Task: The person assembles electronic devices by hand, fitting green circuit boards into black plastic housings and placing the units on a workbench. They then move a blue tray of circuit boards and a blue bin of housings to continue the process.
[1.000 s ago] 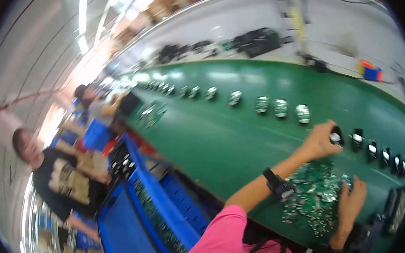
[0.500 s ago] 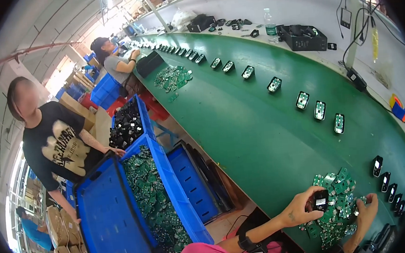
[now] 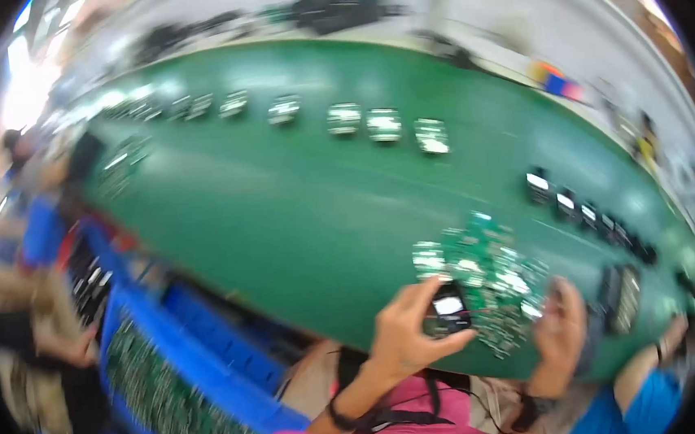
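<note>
Board-filled cases (image 3: pixel 384 124) already line the surface (image 3: pixel 266 215), a board pile (image 3: pixel 492 287) is left, the left hand (image 3: pixel 409 330) grips 1 black case (image 3: pixel 451 307), the right hand's (image 3: pixel 562 326) hold too blurred to tell.

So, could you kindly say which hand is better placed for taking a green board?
Probably the right hand: it is by the board pile, whereas the left hand holds a black casing; blur hides whether the right is empty.

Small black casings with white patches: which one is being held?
The casing in the left hand; the others form a row on the green tabletop, right of the green circuit-board heap.
</note>
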`<state>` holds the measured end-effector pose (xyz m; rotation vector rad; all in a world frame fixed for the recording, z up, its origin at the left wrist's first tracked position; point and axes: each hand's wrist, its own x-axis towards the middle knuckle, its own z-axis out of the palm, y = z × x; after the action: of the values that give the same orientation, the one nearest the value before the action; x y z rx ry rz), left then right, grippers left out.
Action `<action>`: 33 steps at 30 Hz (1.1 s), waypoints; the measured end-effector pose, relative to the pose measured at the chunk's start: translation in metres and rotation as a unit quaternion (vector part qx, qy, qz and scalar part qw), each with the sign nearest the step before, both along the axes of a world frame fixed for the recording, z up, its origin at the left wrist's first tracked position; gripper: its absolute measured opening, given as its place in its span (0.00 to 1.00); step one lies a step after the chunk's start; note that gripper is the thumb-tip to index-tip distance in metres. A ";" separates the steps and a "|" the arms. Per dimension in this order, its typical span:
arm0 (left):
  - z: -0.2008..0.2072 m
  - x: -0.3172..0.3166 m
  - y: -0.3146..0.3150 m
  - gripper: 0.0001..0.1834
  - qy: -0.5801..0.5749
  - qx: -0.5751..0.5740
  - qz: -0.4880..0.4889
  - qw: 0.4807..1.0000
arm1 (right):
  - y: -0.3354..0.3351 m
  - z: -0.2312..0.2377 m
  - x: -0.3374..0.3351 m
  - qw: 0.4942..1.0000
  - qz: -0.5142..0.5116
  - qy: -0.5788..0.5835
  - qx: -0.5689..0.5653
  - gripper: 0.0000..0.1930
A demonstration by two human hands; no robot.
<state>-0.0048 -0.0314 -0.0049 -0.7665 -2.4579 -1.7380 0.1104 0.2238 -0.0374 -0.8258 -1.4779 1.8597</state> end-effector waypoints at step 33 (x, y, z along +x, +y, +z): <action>-0.005 0.009 0.040 0.46 0.102 -0.099 0.041 0.989 | -0.071 0.008 -0.023 0.854 0.264 0.014 -0.448 0.08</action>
<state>0.0040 0.0091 -0.0101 -0.8018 -2.5060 -1.3300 0.0873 0.1526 -0.0299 -0.8053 -0.7806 3.0504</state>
